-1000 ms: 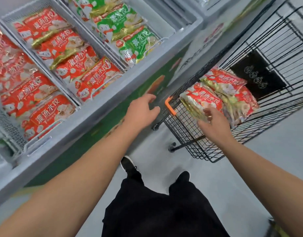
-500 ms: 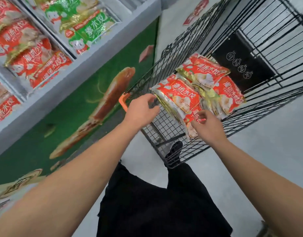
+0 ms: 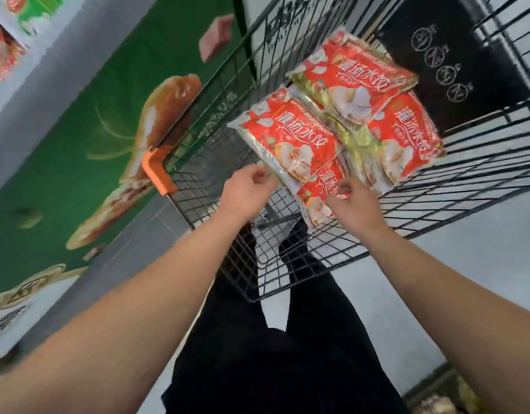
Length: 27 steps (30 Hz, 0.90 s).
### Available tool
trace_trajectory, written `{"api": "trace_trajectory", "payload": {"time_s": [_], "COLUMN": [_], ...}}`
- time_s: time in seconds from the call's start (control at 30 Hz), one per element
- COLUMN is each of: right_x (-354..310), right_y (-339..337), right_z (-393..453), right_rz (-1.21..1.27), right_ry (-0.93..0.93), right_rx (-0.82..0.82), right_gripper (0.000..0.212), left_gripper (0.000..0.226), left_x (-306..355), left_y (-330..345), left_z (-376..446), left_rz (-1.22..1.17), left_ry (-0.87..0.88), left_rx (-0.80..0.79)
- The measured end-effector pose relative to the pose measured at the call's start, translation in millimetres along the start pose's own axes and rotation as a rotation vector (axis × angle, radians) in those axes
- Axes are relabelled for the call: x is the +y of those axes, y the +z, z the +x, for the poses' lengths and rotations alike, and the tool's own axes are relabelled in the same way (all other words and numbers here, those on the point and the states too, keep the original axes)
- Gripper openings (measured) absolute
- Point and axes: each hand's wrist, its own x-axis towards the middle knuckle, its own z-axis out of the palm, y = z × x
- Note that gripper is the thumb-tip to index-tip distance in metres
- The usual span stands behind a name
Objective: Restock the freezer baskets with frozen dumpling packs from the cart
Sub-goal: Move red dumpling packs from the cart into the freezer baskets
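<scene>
Several red frozen dumpling packs lie piled in the black wire cart (image 3: 302,273). The front pack (image 3: 290,138) lies on top, tilted toward me. My left hand (image 3: 247,194) has its curled fingertips at that pack's clear near edge and seems to pinch it. A lower red pack (image 3: 317,195) sticks out under the front one, and my right hand (image 3: 352,206) grips its near right corner. Two more red packs (image 3: 356,76) (image 3: 407,135) lie farther back in the cart. Of the freezer baskets only a corner with packs (image 3: 1,55) shows at the top left.
The freezer's green printed side panel (image 3: 78,162) runs along the left, close to the cart's orange corner guard (image 3: 156,171). A black sign panel (image 3: 449,61) hangs at the cart's far end. My legs in black trousers (image 3: 287,354) stand behind the cart on grey floor (image 3: 467,279).
My view swung from the freezer baskets down to the cart. My left hand moved from the cart's rim to the front pack's edge. My right hand stayed on the lower pack.
</scene>
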Motion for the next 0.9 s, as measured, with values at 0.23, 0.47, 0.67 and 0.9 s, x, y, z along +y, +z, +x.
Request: {"api": "trace_trajectory", "payload": {"time_s": [0.23, 0.47, 0.67, 0.9], "right_x": [3, 16, 21, 16], "right_y": [37, 66, 74, 73], "right_z": [43, 90, 113, 126], "right_rz": [0.181, 0.361, 0.625, 0.851], "right_ry": [0.173, 0.286, 0.360, 0.445], "right_rx": [0.031, 0.087, 0.064, 0.071], "right_gripper": [0.042, 0.032, 0.009, 0.029], "left_gripper": [0.032, 0.022, 0.021, 0.020], "left_x": [-30, -48, -52, -55], "left_y": [20, 36, 48, 73], "left_z": [60, 118, 152, 139], "left_rz": [-0.153, -0.313, -0.495, -0.619], "left_ry": [-0.128, -0.224, -0.280, -0.318], "left_rx": [-0.048, -0.022, 0.008, 0.029]}}
